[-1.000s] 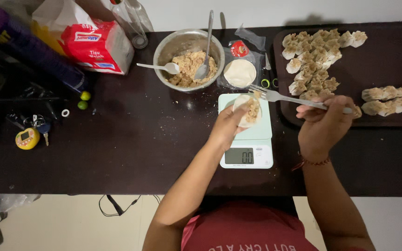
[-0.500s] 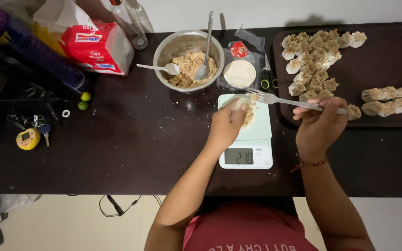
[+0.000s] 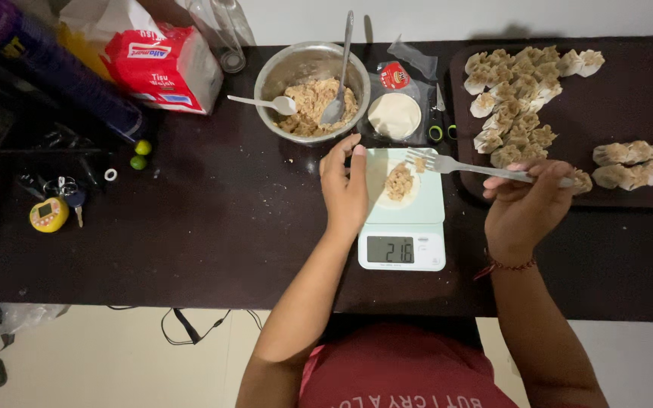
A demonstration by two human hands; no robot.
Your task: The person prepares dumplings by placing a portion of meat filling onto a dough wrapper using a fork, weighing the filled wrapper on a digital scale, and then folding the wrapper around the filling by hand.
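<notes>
the person's bare left forearm runs up from the near edge of the scene, leaning slightly rightward as it goes far, and ends in the left hand (image 3: 344,185). that hand lies palm down, fingers straight and held close together, pointing far, the thumb tucked along the right side; it grips nothing. the bare right forearm rises from the near right and leans a little leftward, with a thin reddish beaded bracelet (image 3: 502,266) around the wrist. the right hand (image 3: 527,204) is curled, back of the hand facing up, fingers folded over and pinched with the thumb at the far side, knuckles turned leftward. the two hands sit well apart, at about the same depth.
</notes>
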